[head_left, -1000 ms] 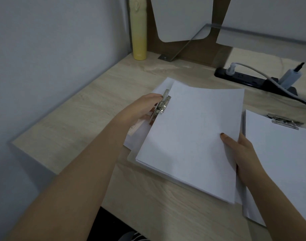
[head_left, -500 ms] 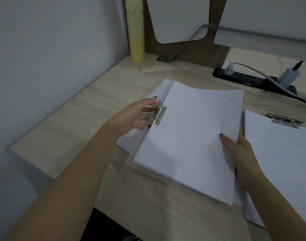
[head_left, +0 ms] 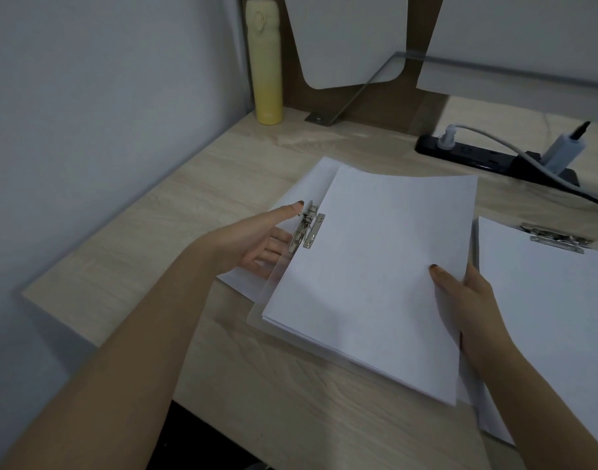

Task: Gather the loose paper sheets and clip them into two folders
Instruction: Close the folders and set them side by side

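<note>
The right hand point(head_left: 467, 300) pinches the right edge of the stack of white paper sheets point(head_left: 375, 266), thumb on top, fingers hidden beneath. The stack lies on a translucent plastic folder point(head_left: 257, 315) mid-desk. Light, floppy and likely to slide apart, it is best taken by its edges. Farther left, the left hand point(head_left: 260, 239) lies with fingers loose beside the silver metal clip point(head_left: 307, 228), which sits on the stack's left edge. At the right lies a second clipped folder point(head_left: 545, 300).

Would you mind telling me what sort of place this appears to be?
Probably an office or study desk: a wooden desktop, a black power strip and a clip folder holding paper sheets.
</note>
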The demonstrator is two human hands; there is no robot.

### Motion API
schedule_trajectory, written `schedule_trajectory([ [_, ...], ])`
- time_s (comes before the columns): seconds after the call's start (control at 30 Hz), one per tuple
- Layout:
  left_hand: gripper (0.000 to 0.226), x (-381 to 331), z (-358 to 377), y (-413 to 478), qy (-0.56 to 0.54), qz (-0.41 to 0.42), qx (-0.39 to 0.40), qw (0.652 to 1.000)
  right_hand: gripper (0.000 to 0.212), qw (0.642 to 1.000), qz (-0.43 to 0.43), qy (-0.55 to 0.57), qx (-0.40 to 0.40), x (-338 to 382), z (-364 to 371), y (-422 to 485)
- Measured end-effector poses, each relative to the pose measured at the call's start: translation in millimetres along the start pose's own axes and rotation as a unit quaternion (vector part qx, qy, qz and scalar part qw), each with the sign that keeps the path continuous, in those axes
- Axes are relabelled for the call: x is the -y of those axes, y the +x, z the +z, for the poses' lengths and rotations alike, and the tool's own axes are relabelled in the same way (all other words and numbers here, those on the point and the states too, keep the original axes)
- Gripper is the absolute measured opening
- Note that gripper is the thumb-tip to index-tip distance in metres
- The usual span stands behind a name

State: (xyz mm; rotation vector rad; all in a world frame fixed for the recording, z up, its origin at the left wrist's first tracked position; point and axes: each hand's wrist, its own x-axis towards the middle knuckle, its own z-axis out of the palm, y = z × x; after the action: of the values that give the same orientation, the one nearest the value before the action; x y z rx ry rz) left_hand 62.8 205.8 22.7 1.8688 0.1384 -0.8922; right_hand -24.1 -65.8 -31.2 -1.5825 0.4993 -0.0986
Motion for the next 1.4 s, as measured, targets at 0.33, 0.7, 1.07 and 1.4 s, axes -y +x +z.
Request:
schedule_trajectory([
  [0.33,0.020,25,14,7,-0.064,0.048,-0.064,0.995,0.038,1.000,-0.010,-0.019,-0.005,-1,1,1],
  [0.7,0.018,32,18,4,-0.046,0.094,-0.075,0.992,0.034,1.000,-0.016,-0.018,-0.001,-2,0,3],
  [1.07,0.013,31,32,-16,-0.095,0.104,-0.112,0.984,0.038,0.922,-0.141,-0.354,-0.068,-6,2,-9],
  [1.4,0.049,-58,85,-78,-0.106,0.300,-0.048,0.947,0.026,0.964,-0.040,-0.233,0.126,39,-40,-40],
])
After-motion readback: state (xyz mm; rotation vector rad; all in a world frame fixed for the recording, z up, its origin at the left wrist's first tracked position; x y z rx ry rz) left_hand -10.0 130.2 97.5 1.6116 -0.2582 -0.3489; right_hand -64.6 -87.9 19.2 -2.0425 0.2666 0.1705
